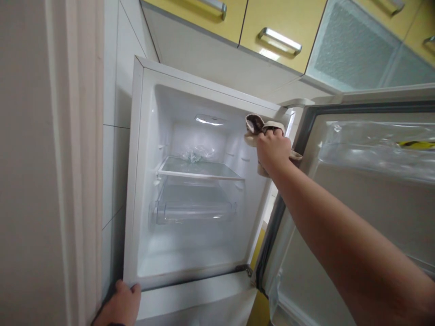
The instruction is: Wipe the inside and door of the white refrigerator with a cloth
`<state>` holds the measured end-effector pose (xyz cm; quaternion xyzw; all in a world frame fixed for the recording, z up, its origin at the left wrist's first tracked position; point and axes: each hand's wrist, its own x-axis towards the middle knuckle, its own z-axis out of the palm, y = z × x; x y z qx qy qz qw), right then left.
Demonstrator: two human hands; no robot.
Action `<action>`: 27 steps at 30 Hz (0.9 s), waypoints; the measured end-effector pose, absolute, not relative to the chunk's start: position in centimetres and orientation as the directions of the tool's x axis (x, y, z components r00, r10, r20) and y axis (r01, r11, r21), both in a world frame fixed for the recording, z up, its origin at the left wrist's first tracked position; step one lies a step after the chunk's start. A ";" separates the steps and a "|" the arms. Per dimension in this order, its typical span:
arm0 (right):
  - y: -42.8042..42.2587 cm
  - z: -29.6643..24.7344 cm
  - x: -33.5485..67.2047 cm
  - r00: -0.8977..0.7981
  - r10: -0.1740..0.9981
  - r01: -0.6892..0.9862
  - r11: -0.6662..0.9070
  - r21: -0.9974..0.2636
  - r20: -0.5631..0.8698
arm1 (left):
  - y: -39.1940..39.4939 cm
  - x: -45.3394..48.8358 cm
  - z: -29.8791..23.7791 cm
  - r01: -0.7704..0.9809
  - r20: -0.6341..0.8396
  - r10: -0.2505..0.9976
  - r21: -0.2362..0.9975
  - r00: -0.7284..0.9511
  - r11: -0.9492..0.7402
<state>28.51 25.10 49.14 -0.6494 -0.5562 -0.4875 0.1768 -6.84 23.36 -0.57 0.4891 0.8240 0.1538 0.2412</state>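
Observation:
My right hand [274, 147] is closed on a beige and brown cloth [252, 129], bunched up and held against the upper right front edge of an open white refrigerator [204, 253]. Parts of the cloth hang out below and beside the fingers. At lower left, my left hand [124, 302] grips the refrigerator's left front edge, low down near the bottom of the compartment. Inside are a glass shelf [200, 168] with crumpled clear plastic [194, 155] on it and a clear drawer [195, 213] beneath.
The refrigerator door [326, 199] stands open on the right, with clear door bins [374, 151] and a grey seal. Yellow cabinets [251, 27] hang above. On the left are a tiled wall [115, 167] and a door frame [81, 158].

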 end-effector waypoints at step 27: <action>30.2 45.4 28.8 -0.074 0.797 0.876 -0.235 0.420 0.600 | 23.2 -6.9 -0.2 0.721 -0.261 0.897 0.534 -0.357 0.442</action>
